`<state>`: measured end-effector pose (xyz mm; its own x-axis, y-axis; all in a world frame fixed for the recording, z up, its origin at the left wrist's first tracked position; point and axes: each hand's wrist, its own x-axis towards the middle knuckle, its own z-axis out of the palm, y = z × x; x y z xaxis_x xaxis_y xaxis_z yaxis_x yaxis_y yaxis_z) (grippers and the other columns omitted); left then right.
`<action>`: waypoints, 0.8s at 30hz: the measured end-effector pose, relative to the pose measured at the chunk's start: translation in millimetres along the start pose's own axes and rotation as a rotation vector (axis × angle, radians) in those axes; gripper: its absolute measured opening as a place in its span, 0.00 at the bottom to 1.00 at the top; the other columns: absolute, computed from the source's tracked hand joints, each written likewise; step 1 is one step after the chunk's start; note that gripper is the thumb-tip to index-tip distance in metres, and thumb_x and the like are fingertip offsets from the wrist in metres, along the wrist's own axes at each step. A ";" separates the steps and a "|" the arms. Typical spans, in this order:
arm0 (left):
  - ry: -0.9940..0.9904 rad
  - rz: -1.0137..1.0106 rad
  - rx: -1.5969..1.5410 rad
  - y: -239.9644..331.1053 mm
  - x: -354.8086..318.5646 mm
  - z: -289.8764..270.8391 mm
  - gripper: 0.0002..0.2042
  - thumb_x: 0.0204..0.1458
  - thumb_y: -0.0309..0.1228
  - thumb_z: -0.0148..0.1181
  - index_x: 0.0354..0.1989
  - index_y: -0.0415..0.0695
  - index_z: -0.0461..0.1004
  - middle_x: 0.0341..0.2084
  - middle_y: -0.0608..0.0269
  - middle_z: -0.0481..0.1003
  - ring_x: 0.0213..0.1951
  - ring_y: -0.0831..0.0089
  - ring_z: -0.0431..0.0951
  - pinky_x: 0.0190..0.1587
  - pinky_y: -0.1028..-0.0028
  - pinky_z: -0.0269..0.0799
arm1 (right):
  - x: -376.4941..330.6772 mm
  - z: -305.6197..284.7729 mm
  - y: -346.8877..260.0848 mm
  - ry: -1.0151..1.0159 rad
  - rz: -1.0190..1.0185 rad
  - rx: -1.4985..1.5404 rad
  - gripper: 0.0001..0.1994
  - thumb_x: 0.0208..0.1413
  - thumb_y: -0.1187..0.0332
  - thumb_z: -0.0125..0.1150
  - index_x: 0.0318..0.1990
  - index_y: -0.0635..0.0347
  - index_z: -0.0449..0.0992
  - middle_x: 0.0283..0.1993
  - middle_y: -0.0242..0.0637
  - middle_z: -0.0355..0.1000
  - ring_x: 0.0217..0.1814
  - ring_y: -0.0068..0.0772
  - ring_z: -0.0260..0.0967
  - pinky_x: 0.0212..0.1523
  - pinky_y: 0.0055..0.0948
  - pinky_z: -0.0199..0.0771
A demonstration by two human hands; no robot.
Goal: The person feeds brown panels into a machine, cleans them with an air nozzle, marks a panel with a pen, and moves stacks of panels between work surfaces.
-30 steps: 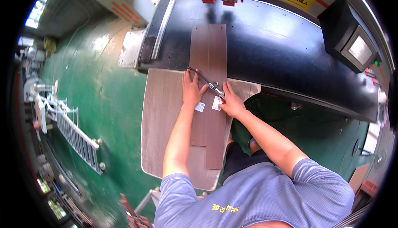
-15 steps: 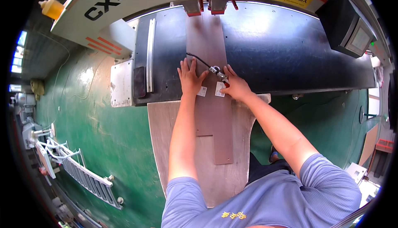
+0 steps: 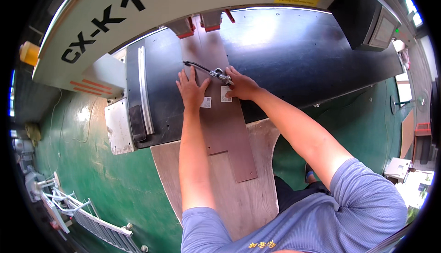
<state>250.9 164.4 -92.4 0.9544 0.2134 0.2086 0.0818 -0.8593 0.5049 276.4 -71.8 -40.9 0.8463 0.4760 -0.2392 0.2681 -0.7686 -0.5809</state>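
Note:
A long brown panel (image 3: 220,126) with a notched near end lies across the black machine bed (image 3: 275,78) and the wood-grain board (image 3: 188,179) in front of me. My left hand (image 3: 190,90) rests on its left side, palm down with fingers spread. My right hand (image 3: 242,85) is closed around a small metal air blow gun (image 3: 220,73), whose thin black curved tube reaches left above the panel. Its thumb is beside one white label (image 3: 226,94); another white label (image 3: 206,102) lies next to my left hand.
A white machine beam (image 3: 151,5) spans the far side, with two red-edged clamp blocks (image 3: 186,28) over the panel. A pale metal rail (image 3: 145,92) and a dark phone-like slab (image 3: 137,123) are at left. A screen box (image 3: 374,28) hangs at right. Frame ladder (image 3: 98,223) lower left.
The panel has slid away from me, farther onto the black bed, with both hands moving along on it. My view has turned and shifted slightly. The right hand keeps the blow gun.

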 end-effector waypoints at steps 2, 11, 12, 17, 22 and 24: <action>0.002 0.004 0.007 -3.2 -2.4 1.4 0.44 0.55 0.54 0.71 0.77 0.49 0.63 0.75 0.37 0.57 0.77 0.38 0.53 0.78 0.42 0.44 | -2.6 -1.0 -1.6 -0.014 0.015 0.038 0.57 0.46 0.64 0.80 0.81 0.61 0.49 0.85 0.58 0.41 0.72 0.53 0.69 0.65 0.39 0.74; -0.010 0.030 -0.020 -5.2 1.5 -0.3 0.44 0.55 0.54 0.72 0.77 0.46 0.63 0.75 0.37 0.56 0.77 0.37 0.52 0.77 0.40 0.44 | -2.9 3.7 -5.9 0.007 0.020 0.042 0.55 0.47 0.65 0.80 0.80 0.64 0.49 0.85 0.61 0.41 0.72 0.57 0.69 0.66 0.42 0.74; -0.010 0.021 -0.013 -5.4 1.4 -0.6 0.44 0.55 0.54 0.72 0.77 0.46 0.63 0.75 0.37 0.56 0.77 0.37 0.52 0.77 0.40 0.44 | -2.8 2.7 -8.5 -0.008 0.028 0.042 0.55 0.47 0.65 0.80 0.81 0.63 0.49 0.85 0.61 0.41 0.72 0.57 0.69 0.66 0.42 0.74; -0.017 -0.009 0.003 6.9 0.2 2.4 0.45 0.55 0.54 0.71 0.77 0.46 0.62 0.75 0.37 0.56 0.77 0.37 0.52 0.77 0.40 0.43 | -4.4 -8.5 -1.6 -0.029 0.023 0.041 0.57 0.46 0.64 0.80 0.81 0.61 0.48 0.85 0.58 0.41 0.72 0.57 0.69 0.66 0.43 0.74; -0.015 0.009 -0.021 -2.5 1.3 2.5 0.44 0.55 0.53 0.72 0.77 0.46 0.62 0.76 0.37 0.56 0.78 0.37 0.52 0.78 0.41 0.44 | -2.6 -4.3 -4.5 -0.013 0.026 0.032 0.57 0.47 0.64 0.80 0.82 0.60 0.47 0.86 0.57 0.41 0.73 0.55 0.69 0.66 0.42 0.74; -0.018 0.014 -0.030 -5.2 1.4 1.4 0.44 0.55 0.53 0.72 0.77 0.46 0.63 0.76 0.37 0.56 0.77 0.37 0.52 0.78 0.42 0.44 | -3.8 -2.3 -9.8 -0.028 0.043 0.022 0.57 0.47 0.64 0.80 0.82 0.60 0.47 0.86 0.57 0.40 0.73 0.55 0.68 0.66 0.42 0.73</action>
<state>252.2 168.5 -95.9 0.9604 0.1933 0.2008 0.0605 -0.8478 0.5268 271.7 -67.1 -32.5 0.8435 0.4547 -0.2858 0.2216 -0.7793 -0.5861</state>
